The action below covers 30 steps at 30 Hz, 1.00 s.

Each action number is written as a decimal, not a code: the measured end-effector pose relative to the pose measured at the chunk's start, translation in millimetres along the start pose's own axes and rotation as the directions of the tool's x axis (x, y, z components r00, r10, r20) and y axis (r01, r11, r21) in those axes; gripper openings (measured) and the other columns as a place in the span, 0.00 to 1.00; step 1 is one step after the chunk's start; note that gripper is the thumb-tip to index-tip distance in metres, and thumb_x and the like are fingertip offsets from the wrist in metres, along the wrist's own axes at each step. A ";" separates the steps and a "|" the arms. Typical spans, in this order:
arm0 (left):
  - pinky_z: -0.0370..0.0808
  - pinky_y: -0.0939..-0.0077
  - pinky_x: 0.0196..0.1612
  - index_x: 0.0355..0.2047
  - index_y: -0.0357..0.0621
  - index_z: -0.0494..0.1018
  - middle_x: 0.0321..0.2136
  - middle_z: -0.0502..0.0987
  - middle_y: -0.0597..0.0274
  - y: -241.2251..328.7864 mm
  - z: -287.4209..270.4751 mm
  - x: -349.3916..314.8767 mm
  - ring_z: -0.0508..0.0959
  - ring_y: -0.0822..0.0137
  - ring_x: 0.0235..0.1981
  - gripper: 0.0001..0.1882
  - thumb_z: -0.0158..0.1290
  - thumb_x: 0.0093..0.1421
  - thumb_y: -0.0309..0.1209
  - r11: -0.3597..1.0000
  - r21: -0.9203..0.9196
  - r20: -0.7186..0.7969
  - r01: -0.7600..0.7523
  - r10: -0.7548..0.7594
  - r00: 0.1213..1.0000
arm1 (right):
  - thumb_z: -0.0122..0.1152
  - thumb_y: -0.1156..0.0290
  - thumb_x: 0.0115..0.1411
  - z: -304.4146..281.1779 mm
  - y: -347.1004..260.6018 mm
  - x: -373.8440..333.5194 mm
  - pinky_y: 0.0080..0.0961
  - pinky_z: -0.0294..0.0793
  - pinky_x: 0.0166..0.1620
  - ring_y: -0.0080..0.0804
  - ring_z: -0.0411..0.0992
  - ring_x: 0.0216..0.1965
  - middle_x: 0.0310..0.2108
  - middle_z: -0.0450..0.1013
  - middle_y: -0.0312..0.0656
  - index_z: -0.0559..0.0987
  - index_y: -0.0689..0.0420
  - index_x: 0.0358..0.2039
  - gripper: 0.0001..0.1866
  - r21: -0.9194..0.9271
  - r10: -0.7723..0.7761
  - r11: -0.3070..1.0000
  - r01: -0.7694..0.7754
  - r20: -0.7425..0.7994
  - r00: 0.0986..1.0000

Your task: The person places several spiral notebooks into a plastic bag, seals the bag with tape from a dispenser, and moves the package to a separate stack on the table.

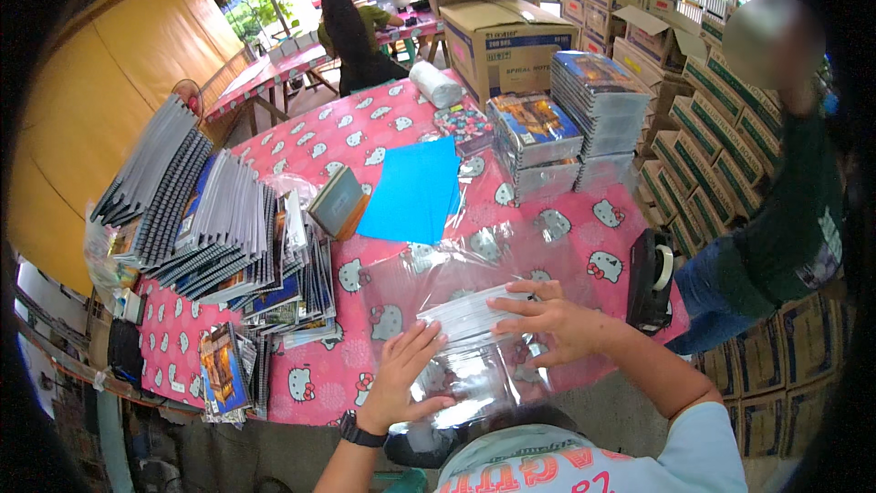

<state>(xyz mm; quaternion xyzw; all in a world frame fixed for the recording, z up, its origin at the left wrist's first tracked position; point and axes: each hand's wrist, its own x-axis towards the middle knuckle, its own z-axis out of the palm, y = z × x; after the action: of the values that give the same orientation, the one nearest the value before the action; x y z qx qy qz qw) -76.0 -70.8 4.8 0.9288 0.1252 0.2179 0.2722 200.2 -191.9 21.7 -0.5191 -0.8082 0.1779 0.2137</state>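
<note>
A short stack of notebooks [470, 321], pale page edges showing, lies on clear plastic wrap [557, 260] at the near side of the table. My left hand [411, 372] rests against the stack's left end with fingers stretched and thumb apart. At the right end, my right hand [547, 319] lies over the stack with its fingers spread. The plastic also reaches under and in front of the stack, glossy and wrinkled. Blue sheets [411, 190] lie just beyond it, beside a small upright block-like item [338, 203].
Leaning piles of spiral notebooks [214, 228] fill the table's left side. Stacked notebooks [598, 110], a white roll [435, 85] and a large carton [506, 41] stand at the back. A black device with a pale handle [652, 278] sits right. A person [776, 210] stands beside cartons [703, 146].
</note>
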 end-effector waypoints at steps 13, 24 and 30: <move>0.38 0.30 0.56 0.59 0.54 0.57 0.62 0.54 0.69 11.6 -14.0 44.6 0.50 0.57 0.64 0.44 0.55 0.45 0.58 0.956 0.154 0.427 -0.249 0.163 0.889 | 0.71 0.62 0.35 -7.9 -14.7 2.3 0.63 0.42 0.58 0.49 0.37 0.66 0.65 0.44 0.41 0.65 0.36 0.56 0.43 -0.040 -0.014 0.999 0.023 0.215 0.976; 0.39 0.32 0.57 0.57 0.61 0.61 0.60 0.59 0.71 22.6 -10.0 46.9 0.50 0.58 0.63 0.44 0.56 0.40 0.62 0.963 0.195 0.465 -0.187 0.078 0.882 | 0.60 0.67 0.51 16.0 55.6 -171.0 0.23 0.69 0.35 0.25 0.72 0.30 0.28 0.74 0.40 0.78 0.60 0.31 0.11 0.549 0.637 0.640 -0.538 -0.770 -0.030; 0.41 0.33 0.57 0.57 0.61 0.62 0.60 0.58 0.71 27.7 -5.6 52.7 0.50 0.58 0.64 0.44 0.57 0.40 0.62 0.967 0.167 0.466 -0.192 0.095 0.880 | 0.61 0.58 0.50 60.9 96.3 -240.6 0.27 0.67 0.31 0.27 0.70 0.25 0.22 0.73 0.40 0.79 0.59 0.25 0.15 0.592 0.774 0.319 -0.741 -0.614 -0.157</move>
<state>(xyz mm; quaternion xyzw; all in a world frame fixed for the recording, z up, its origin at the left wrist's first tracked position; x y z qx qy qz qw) -29.4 -72.5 42.3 0.9839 0.0108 0.0002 0.1784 330.4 -377.7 -117.5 -0.8916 -0.1142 0.0005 0.4382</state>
